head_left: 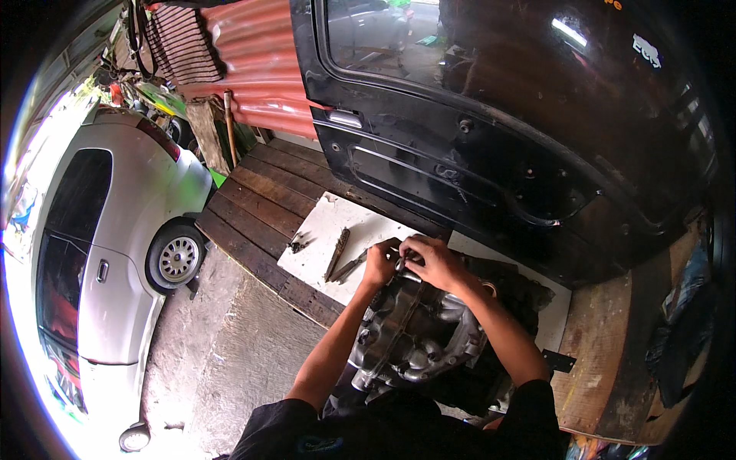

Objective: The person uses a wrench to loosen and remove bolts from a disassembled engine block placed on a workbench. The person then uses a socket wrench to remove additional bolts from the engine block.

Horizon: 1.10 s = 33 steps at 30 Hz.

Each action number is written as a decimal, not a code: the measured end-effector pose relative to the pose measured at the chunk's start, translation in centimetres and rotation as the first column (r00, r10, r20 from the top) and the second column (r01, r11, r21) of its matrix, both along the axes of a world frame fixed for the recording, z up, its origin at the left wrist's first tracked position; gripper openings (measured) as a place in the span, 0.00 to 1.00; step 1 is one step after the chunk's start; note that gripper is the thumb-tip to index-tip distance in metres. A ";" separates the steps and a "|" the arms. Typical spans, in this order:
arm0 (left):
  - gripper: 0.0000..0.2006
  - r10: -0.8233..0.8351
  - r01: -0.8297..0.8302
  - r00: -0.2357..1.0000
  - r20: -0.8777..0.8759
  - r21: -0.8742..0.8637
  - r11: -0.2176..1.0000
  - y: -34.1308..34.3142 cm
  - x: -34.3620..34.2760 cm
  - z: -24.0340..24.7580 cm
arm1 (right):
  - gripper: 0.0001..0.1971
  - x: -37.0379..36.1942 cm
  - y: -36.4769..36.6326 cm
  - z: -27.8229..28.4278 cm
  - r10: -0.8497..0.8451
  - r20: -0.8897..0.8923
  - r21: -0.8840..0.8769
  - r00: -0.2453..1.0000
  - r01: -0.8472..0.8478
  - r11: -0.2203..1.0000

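Observation:
A silvery metal engine [406,326] lies on the bench right before me, its pipes and castings facing up. My left hand [380,263] is closed at the engine's far end, fingers curled inward. Beside it, my right hand [432,262] has its fingers bent into a pinch over the same spot. A small metal part shows between the two hands, too small and covered to name. To the left of my hands, a long dark, grimy bar-shaped piece [337,254] and a thin metal tool [353,265] rest on a white board [314,264].
Small dark parts [297,244] lie on the board's left side. The wooden plank bench [257,203] runs along a black vehicle door panel [460,153] standing at the back. A silver car [115,245] stands at left on the concrete floor [253,345]. A black metal bracket [559,361] sits at right.

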<state>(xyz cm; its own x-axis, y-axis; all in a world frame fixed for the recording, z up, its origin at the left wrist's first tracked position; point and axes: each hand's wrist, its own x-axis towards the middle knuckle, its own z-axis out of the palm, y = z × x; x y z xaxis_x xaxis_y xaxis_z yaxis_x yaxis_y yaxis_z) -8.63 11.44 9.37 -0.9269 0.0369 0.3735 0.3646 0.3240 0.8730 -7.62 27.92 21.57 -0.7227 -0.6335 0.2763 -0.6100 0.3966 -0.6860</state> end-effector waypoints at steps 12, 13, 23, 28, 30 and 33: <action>0.10 0.008 -0.004 0.996 0.087 -0.045 0.999 -0.6 -0.6 -0.2 | 0.10 1.7 0.6 -0.5 0.076 -0.076 0.061 0.994 -0.072 0.996; 0.10 0.002 0.000 0.997 0.077 -0.032 0.999 -0.6 -0.8 -0.4 | 0.10 1.8 0.6 -0.4 0.072 -0.094 0.090 0.993 -0.063 0.994; 0.13 -0.051 0.053 0.992 0.115 -0.020 0.998 -0.8 -1.3 -0.8 | 0.11 2.0 1.3 -1.3 0.064 -0.176 0.150 0.982 -0.038 0.988; 0.18 -0.108 0.099 0.990 -0.088 -0.100 0.990 -1.1 -0.1 -0.8 | 0.11 1.8 0.8 -0.7 0.106 -0.172 0.206 0.979 -0.070 0.976; 0.18 -0.101 0.077 0.988 -0.119 -0.192 0.978 -1.0 0.8 0.0 | 0.11 1.8 0.6 -0.8 0.124 -0.206 0.221 0.971 -0.078 0.972; 0.19 -0.141 0.130 0.989 -0.043 -0.202 0.971 -1.6 1.1 -0.2 | 0.13 1.1 0.1 -1.1 0.179 -0.201 0.254 0.963 -0.126 0.959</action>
